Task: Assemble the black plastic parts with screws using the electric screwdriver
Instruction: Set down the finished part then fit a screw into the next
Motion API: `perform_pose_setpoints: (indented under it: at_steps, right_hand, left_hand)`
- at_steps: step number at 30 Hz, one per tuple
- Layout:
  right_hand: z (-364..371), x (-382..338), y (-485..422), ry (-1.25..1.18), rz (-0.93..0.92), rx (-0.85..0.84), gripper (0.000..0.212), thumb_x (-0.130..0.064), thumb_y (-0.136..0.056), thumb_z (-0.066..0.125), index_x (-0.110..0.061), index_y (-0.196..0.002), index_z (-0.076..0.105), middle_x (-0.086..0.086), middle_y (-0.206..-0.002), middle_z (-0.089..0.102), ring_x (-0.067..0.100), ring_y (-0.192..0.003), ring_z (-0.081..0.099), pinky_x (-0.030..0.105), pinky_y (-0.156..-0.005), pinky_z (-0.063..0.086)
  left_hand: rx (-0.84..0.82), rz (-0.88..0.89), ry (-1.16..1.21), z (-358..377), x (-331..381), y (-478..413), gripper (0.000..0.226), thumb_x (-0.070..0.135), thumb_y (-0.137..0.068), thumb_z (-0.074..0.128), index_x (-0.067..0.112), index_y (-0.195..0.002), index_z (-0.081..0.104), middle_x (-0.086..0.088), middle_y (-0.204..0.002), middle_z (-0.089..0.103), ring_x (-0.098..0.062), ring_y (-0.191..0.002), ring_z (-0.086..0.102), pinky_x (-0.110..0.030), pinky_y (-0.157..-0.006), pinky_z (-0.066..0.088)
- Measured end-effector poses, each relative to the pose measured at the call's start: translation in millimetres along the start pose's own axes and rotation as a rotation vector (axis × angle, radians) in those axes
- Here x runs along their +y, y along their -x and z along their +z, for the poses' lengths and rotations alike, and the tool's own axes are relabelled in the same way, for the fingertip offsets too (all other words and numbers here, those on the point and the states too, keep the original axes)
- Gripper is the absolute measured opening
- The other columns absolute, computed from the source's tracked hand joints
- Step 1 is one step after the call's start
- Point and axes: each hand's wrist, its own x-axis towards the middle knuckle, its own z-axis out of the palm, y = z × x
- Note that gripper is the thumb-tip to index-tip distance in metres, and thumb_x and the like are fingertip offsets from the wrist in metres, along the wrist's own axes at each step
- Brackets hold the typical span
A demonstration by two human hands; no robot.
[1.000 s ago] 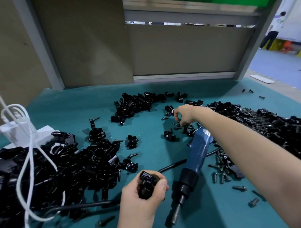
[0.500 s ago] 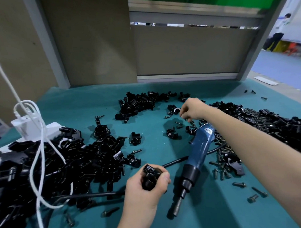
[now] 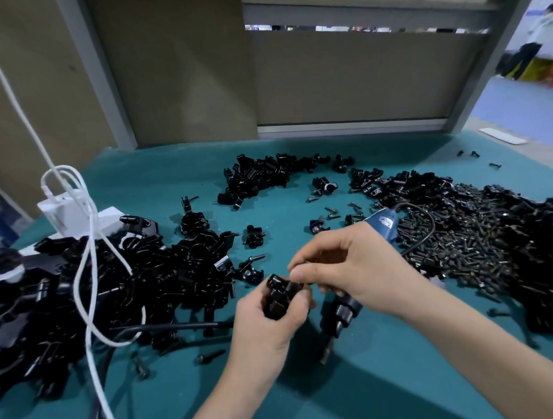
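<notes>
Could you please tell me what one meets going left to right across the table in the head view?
White charger, left pile of black parts, left hand gripping a black part, electric screwdriver, screw pile.

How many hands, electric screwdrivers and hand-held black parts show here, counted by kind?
Hands: 2, left hand and right hand
Electric screwdriver: 1
Black part gripped by the left hand: 1
Total: 4
</notes>
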Motion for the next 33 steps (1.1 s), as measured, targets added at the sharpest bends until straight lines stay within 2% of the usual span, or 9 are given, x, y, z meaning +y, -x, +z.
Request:
perform_pose_setpoints:
  at_steps: [5, 9, 13, 16, 20, 26, 28, 31, 33]
  right_hand:
    - [6.4, -1.9, 2.4, 0.14, -0.057, 0.046, 0.005, -0.02, -0.074, 0.081, -0.019, -0.074, 0.076, -0.002, -0.069, 0.07, 0.013, -0.06, 0.062, 0.03, -0.062, 0.052]
    - [6.2, -2.8, 0.5, 0.153, -0.08, 0.086, 0.005, -0.019, -0.075, 0.081, -0.019, -0.075, 0.076, -0.003, -0.068, 0.069, 0.004, -0.057, 0.059, 0.023, -0.062, 0.051]
    - [7.5, -3.6, -0.4, 0.218, -0.097, 0.081, 0.005, -0.022, -0.074, 0.081, -0.019, -0.077, 0.077, -0.006, -0.071, 0.066, 0.009, -0.064, 0.058, 0.029, -0.068, 0.05]
    - [6.6, -6.2, -1.1, 0.225, -0.115, 0.066, 0.006, -0.023, -0.073, 0.081, -0.019, -0.076, 0.077, -0.003, -0.071, 0.066, 0.011, -0.065, 0.058, 0.029, -0.066, 0.049]
    - [0.9, -6.2, -2.0, 0.253, -0.114, 0.041, 0.006, -0.024, -0.073, 0.081, -0.02, -0.074, 0.076, -0.005, -0.067, 0.067, 0.004, -0.058, 0.055, 0.015, -0.057, 0.041]
    - [2.1, -2.1, -0.8, 0.201, -0.086, 0.07, 0.008, -0.023, -0.073, 0.082, -0.019, -0.071, 0.075, -0.008, -0.057, 0.064, 0.003, -0.05, 0.053, 0.015, -0.052, 0.04]
    - [2.9, -0.9, 0.2, 0.178, -0.066, 0.062, 0.008, -0.023, -0.073, 0.082, -0.02, -0.07, 0.074, -0.011, -0.053, 0.062, 0.002, -0.047, 0.051, 0.012, -0.05, 0.037]
    - [5.4, 0.7, 2.0, 0.252, -0.08, 0.094, 0.008, -0.026, -0.071, 0.082, -0.022, -0.071, 0.075, -0.007, -0.065, 0.068, 0.006, -0.059, 0.058, 0.021, -0.059, 0.046]
    - [6.4, 0.0, 2.6, 0.275, -0.088, 0.096, 0.008, -0.027, -0.071, 0.082, -0.022, -0.073, 0.077, -0.005, -0.068, 0.068, 0.009, -0.064, 0.059, 0.024, -0.062, 0.047]
  left_hand:
    - [-0.008, 0.025, 0.03, 1.1, -0.4, 0.5, 0.009, 0.021, -0.063, 0.071, 0.014, -0.066, 0.066, -0.003, -0.058, 0.067, -0.001, -0.047, 0.053, -0.009, -0.045, 0.038]
    - [-0.017, 0.023, 0.071, 0.2, -0.8, -1.5, 0.008, 0.02, -0.066, 0.069, 0.013, -0.069, 0.066, -0.003, -0.058, 0.067, 0.0, -0.046, 0.053, -0.009, -0.045, 0.038]
    - [-0.034, 0.052, 0.055, -0.6, -2.2, -0.9, 0.012, 0.025, -0.064, 0.075, 0.015, -0.064, 0.069, -0.004, -0.058, 0.064, 0.001, -0.042, 0.045, -0.008, -0.044, 0.035]
    - [-0.014, 0.081, -0.011, -2.8, -6.5, -2.7, 0.021, 0.036, -0.063, 0.076, 0.016, -0.066, 0.069, 0.002, -0.05, 0.05, 0.0, -0.04, 0.036, -0.009, -0.043, 0.03]
    - [-0.023, 0.096, -0.075, -5.4, -6.6, -4.0, 0.027, 0.044, -0.06, 0.075, 0.02, -0.068, 0.065, 0.009, -0.047, 0.038, -0.003, -0.043, 0.032, -0.012, -0.044, 0.028]
    - [-0.019, 0.087, -0.077, -7.2, -7.8, -6.0, 0.045, 0.043, -0.057, 0.077, 0.003, -0.073, 0.063, 0.007, -0.051, 0.039, -0.005, -0.045, 0.033, -0.013, -0.044, 0.028]
    - [-0.028, 0.083, -0.077, -6.8, -6.3, -5.4, 0.04, 0.037, -0.059, 0.08, 0.002, -0.071, 0.064, 0.01, -0.049, 0.041, -0.003, -0.044, 0.034, -0.012, -0.044, 0.029]
    - [-0.058, 0.069, -0.09, -5.8, -4.1, -3.8, 0.013, 0.026, -0.064, 0.077, 0.02, -0.063, 0.066, 0.012, -0.045, 0.042, 0.0, -0.043, 0.035, -0.011, -0.044, 0.029]
    - [-0.072, 0.072, -0.11, -5.7, -3.2, -2.7, 0.011, 0.025, -0.065, 0.076, 0.026, -0.061, 0.066, 0.012, -0.045, 0.043, -0.001, -0.043, 0.035, -0.012, -0.045, 0.03]
